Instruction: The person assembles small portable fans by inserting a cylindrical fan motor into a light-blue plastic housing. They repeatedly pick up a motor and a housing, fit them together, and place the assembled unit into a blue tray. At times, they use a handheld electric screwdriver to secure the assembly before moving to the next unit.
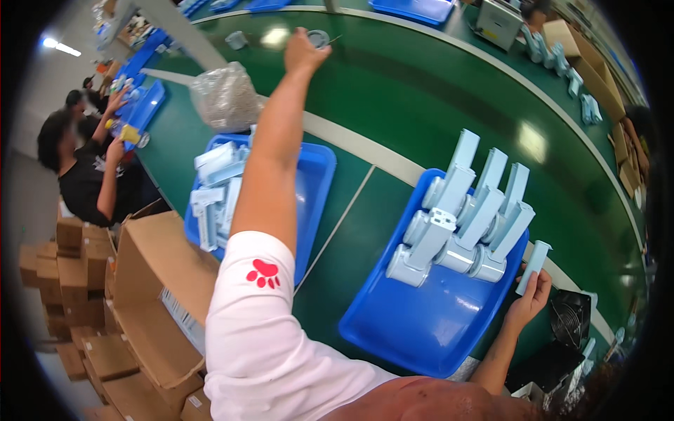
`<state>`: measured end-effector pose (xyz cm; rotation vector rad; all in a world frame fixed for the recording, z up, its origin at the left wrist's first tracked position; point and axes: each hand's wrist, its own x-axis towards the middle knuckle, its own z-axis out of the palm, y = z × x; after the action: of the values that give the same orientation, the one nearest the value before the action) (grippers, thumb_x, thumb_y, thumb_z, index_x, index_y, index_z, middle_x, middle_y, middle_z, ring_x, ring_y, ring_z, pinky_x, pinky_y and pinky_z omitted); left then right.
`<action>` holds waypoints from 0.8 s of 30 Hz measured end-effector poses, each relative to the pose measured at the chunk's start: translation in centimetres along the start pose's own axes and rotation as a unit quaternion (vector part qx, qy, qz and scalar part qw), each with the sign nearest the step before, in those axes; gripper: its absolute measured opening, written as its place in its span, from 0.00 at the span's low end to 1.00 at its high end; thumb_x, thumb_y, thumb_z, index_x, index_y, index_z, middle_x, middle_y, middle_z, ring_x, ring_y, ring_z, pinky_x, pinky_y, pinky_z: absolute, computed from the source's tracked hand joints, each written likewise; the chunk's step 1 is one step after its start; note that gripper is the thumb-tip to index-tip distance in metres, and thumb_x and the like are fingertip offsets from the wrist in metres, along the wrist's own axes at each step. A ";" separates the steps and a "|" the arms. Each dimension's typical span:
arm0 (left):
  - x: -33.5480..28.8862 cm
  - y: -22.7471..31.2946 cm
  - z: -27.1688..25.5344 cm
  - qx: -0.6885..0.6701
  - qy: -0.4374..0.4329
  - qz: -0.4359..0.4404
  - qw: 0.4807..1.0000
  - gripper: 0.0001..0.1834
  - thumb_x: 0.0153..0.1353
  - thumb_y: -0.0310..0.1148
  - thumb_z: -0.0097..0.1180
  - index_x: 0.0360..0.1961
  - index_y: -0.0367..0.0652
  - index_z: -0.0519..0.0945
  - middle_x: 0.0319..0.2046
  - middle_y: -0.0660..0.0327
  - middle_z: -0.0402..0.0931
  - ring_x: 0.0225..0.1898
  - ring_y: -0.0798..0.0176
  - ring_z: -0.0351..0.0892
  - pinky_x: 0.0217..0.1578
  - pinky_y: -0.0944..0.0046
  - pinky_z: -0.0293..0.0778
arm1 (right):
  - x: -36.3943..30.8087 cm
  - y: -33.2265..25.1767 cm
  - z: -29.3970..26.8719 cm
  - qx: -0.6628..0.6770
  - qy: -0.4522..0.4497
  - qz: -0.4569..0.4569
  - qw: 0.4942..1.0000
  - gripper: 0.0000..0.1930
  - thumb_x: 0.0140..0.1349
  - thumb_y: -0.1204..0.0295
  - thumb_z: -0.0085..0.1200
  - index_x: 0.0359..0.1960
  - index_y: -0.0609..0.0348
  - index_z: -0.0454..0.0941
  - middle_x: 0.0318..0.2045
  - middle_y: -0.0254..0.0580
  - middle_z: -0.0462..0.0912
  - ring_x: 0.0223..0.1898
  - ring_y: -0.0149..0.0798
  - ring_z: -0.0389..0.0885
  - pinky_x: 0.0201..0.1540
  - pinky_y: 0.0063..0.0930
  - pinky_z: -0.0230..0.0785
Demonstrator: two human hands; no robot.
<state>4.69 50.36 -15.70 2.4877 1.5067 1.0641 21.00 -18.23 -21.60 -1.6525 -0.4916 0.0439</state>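
Note:
My left hand [303,53] reaches far out over the green conveyor belt, its fingers closed on a round grey-blue plastic part [319,38] with a thin wire or pin sticking out. Low at the right, my right hand [531,299] holds a long light-blue plastic housing [536,264] upright between thumb and fingers. Beside it stands a blue tray [435,337] with several light-blue assemblies [449,231], each a round base with a long arm. Under my left arm, another blue tray [317,184] carries a pile of loose light-blue housings [219,165].
A second round part [236,40] lies on the belt [421,84] at the far left. A clear plastic bag [226,95] rests by the belt's edge. An open carton [158,274] stands left; a black fan [570,319] sits right. A co-worker [88,165] handles things at far left.

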 end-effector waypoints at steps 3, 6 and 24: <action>-0.9 3.3 -3.0 -0.152 0.141 0.019 0.978 0.38 0.47 0.50 0.72 0.52 0.37 0.73 0.46 0.45 0.81 0.48 0.44 0.82 0.48 0.50 0.78 | 0.3 -0.2 0.7 -0.002 -0.002 -0.042 0.999 0.11 0.75 0.70 0.48 0.50 0.66 0.74 0.47 0.50 0.84 0.43 0.32 0.80 0.51 0.27 0.71; -3.5 9.9 -8.1 -0.374 0.160 0.027 0.913 0.36 0.50 0.48 0.73 0.52 0.36 0.73 0.44 0.49 0.81 0.44 0.49 0.83 0.46 0.53 0.78 | 0.4 0.8 1.0 0.041 0.006 -0.076 0.996 0.11 0.74 0.74 0.50 0.53 0.67 0.73 0.52 0.54 0.82 0.51 0.37 0.80 0.59 0.32 0.68; -35.1 28.2 -30.0 -0.716 -0.170 0.152 0.660 0.33 0.55 0.46 0.72 0.56 0.36 0.78 0.62 0.51 0.70 0.60 0.56 0.75 0.60 0.56 0.71 | -1.7 -21.4 1.6 0.138 -0.208 -0.246 0.937 0.17 0.73 0.65 0.49 0.53 0.62 0.82 0.62 0.52 0.71 0.63 0.42 0.72 0.66 0.31 0.61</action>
<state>-1.09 -1.41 -1.01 1.4861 -0.1176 1.0147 12.80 -16.06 -1.78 -1.2042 -1.1594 0.0901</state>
